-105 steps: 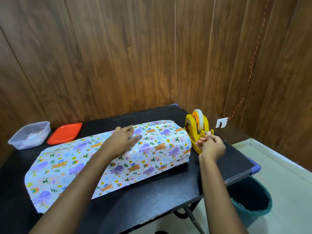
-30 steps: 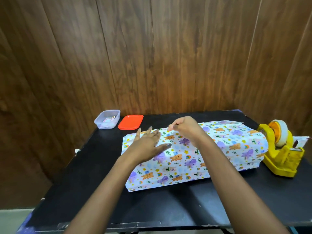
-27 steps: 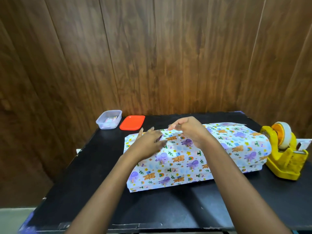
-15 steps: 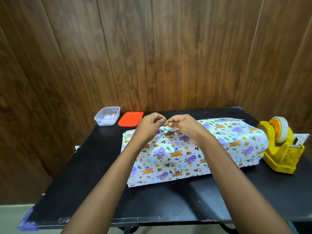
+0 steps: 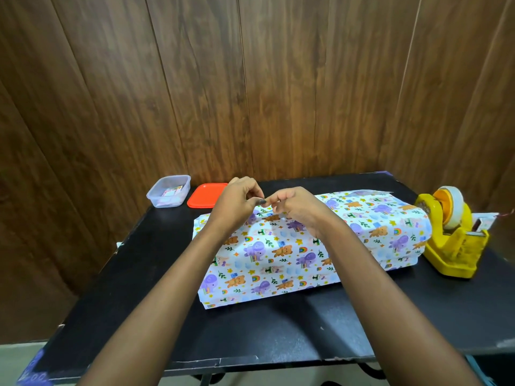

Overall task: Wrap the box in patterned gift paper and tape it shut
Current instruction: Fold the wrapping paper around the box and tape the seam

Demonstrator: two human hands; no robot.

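Left hand (image 5: 237,203) and right hand (image 5: 296,208) above paper-wrapped box (image 5: 309,246), fingers pinched together, held item too small to tell, tape dispenser (image 5: 452,232) at 3 o'clock on tabletop (image 5: 250,330)

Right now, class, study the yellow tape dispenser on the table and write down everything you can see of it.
The tape dispenser is chunky, glossy yellow plastic, scuffed with wear. It stands upright on the black table at its right end, close beside the wrapped box; contact is unclear. A pale tape roll on an orange hub sits in its cradle. A low tray forms its base, and a cutter sits on its right. Neither hand touches it.
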